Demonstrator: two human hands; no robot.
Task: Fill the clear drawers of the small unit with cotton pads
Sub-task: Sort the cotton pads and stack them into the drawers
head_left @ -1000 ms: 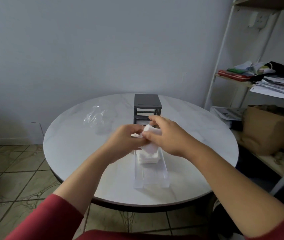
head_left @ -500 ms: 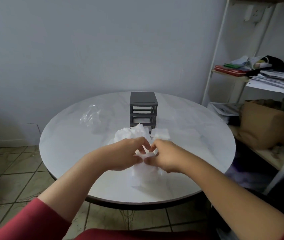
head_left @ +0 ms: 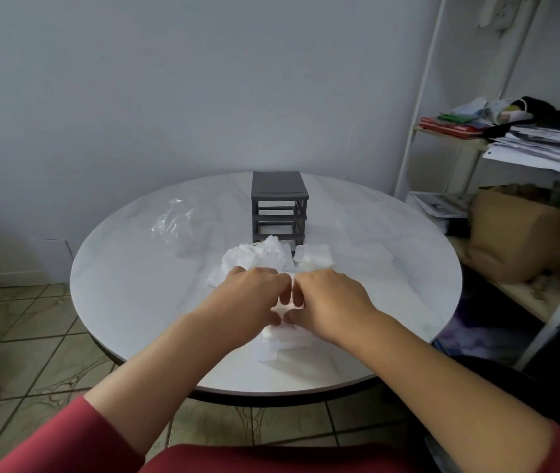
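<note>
Tabletop (head_left: 142, 295): cotton pads (head_left: 271, 337) between pinching fingers (head_left: 298, 292)

unit (head_left: 279, 206): table (head_left: 128, 295) rear-centre | pads (head_left: 258, 256): before unit | bag (head_left: 172, 220): left of unit | drawer (head_left: 271, 349): front, seemingly under pads

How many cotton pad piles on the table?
3: a big heap before the unit, a small stack right of it, a pile beneath left hand and right hand; more may be hidden.

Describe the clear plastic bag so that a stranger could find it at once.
Start at the round white table. Near its far edge stands a dark grey drawer unit, and the bag lies to the left of it. It is crumpled and see-through, unlike the solid white cotton pads nearby.
</note>
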